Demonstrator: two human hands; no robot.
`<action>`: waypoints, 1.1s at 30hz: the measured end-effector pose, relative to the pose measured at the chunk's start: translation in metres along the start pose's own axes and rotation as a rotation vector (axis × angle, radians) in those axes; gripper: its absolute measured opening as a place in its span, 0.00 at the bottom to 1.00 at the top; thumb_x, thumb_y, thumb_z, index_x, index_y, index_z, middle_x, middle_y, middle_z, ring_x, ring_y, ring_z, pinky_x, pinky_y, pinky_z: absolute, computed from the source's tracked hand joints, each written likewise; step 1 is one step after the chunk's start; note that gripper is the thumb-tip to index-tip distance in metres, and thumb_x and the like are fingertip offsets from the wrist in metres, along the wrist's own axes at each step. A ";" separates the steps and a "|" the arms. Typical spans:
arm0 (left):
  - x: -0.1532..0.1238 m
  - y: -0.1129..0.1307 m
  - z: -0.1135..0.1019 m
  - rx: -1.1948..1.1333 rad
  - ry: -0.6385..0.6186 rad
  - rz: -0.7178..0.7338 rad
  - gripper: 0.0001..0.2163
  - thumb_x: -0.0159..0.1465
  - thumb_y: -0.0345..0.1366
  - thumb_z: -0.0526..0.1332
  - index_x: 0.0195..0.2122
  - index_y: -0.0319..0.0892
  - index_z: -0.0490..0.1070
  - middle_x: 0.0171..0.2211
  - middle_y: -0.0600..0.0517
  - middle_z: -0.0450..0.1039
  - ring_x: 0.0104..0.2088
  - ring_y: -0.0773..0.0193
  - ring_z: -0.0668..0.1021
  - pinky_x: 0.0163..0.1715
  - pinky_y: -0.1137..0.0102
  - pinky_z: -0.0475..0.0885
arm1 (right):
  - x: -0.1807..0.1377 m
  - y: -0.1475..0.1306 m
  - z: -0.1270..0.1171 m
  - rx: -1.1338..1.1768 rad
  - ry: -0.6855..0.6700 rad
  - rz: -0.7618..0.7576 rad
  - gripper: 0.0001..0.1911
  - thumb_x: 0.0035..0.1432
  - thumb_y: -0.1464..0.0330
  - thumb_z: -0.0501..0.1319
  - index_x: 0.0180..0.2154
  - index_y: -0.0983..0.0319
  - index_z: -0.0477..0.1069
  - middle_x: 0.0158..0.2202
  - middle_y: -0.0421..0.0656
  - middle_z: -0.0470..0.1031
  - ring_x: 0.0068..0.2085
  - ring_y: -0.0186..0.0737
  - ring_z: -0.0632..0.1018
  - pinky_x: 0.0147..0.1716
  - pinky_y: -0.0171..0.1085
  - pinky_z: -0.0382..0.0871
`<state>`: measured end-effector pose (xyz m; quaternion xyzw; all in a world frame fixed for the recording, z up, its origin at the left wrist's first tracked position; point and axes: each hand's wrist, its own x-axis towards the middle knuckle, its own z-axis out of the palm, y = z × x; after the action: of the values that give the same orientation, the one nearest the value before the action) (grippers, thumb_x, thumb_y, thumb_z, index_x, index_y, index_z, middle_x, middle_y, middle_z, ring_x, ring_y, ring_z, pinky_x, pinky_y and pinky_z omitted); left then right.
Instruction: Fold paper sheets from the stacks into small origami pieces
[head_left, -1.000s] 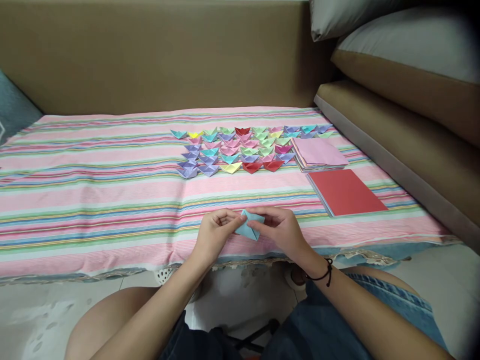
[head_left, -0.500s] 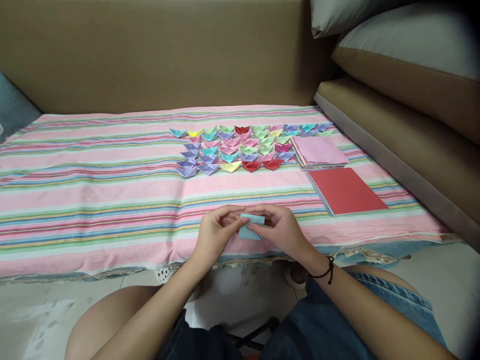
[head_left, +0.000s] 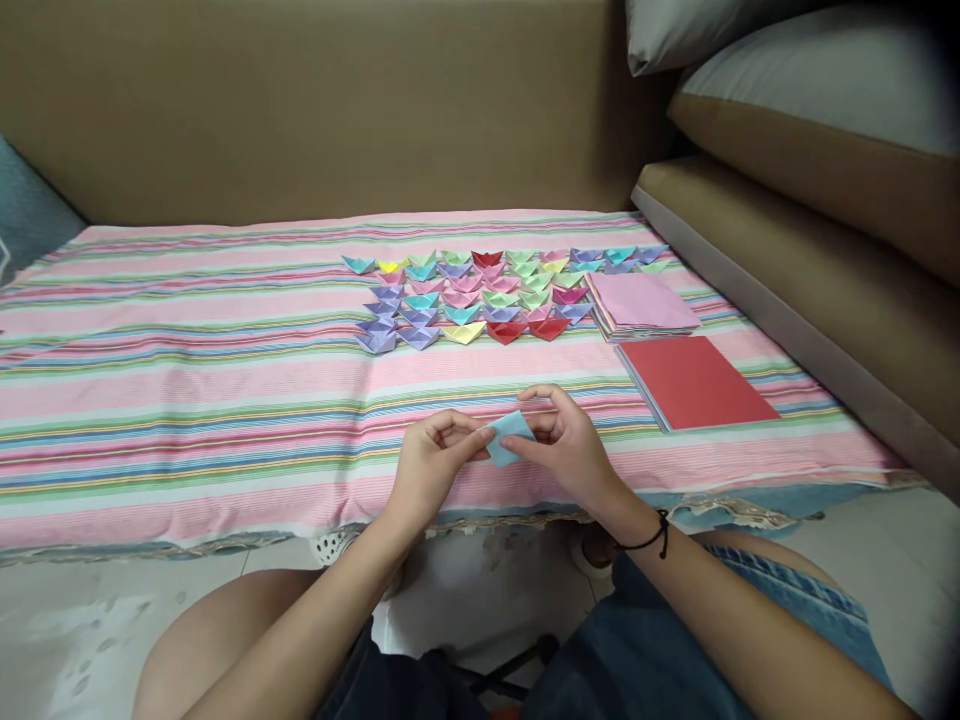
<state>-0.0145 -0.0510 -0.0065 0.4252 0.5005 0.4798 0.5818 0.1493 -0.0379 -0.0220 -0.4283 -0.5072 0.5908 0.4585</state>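
A small folded light-blue paper is pinched between both my hands just above the front part of the striped cloth. My left hand grips its left corner with curled fingers. My right hand, with a black cord at the wrist, holds its right side between thumb and fingers. Farther back lie several rows of small folded paper boats in many colours.
A stack of pink paper sheets and a stack topped by a red sheet lie right of the boats. Brown cushions rise at the right, a brown backrest behind. My knees and a pale floor are below the cloth's edge.
The blue paper has been turned and flattened between my fingers, from a pointed shape to a small diamond. My right hand's fingers have lifted slightly. Both hands stay in place.
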 end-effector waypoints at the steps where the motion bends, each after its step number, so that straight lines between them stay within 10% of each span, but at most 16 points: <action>1: 0.000 0.000 0.000 0.027 -0.023 0.021 0.12 0.47 0.39 0.71 0.25 0.37 0.71 0.21 0.53 0.75 0.24 0.69 0.76 0.27 0.75 0.71 | 0.001 -0.001 -0.002 -0.008 -0.014 -0.001 0.27 0.41 0.64 0.71 0.40 0.57 0.60 0.24 0.36 0.78 0.25 0.37 0.77 0.25 0.34 0.68; 33: 0.002 0.001 0.000 -0.067 0.008 -0.036 0.22 0.43 0.36 0.74 0.30 0.42 0.60 0.20 0.56 0.77 0.22 0.65 0.79 0.29 0.72 0.74 | 0.002 -0.001 0.000 0.063 -0.008 0.070 0.31 0.38 0.66 0.72 0.41 0.57 0.56 0.19 0.31 0.73 0.20 0.34 0.74 0.21 0.33 0.66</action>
<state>-0.0145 -0.0493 -0.0056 0.3946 0.4940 0.4873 0.6023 0.1487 -0.0357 -0.0215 -0.4288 -0.4751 0.6238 0.4487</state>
